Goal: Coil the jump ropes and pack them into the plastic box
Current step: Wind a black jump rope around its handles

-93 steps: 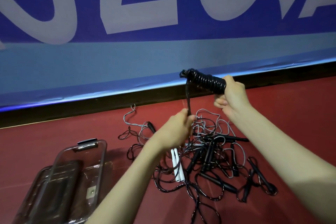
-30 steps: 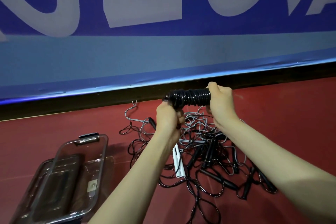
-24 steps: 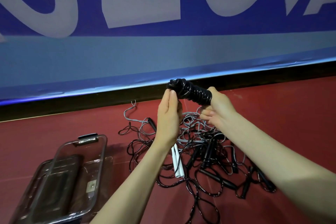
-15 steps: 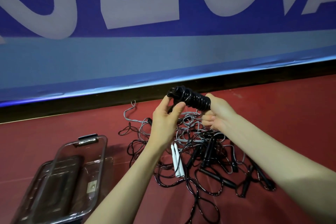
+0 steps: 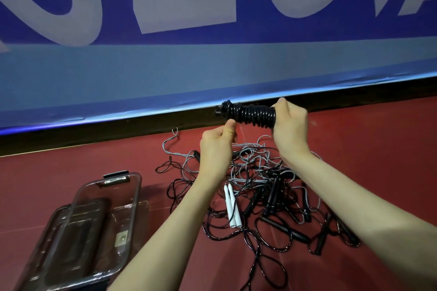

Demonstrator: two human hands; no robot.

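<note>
Since a moment earlier, left hand had dropped below the coiled black rope, fingers curled; right hand gripped the coil's end.

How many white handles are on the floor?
2. The white handles lie side by side, touching, on the red floor at the left edge of the rope pile. More could be hidden under the tangle.

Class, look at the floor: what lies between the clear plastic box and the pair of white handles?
In the head view, between the plastic box and the white handles lie loops of black rope on the red floor, crossed above by the person's left forearm.
</note>
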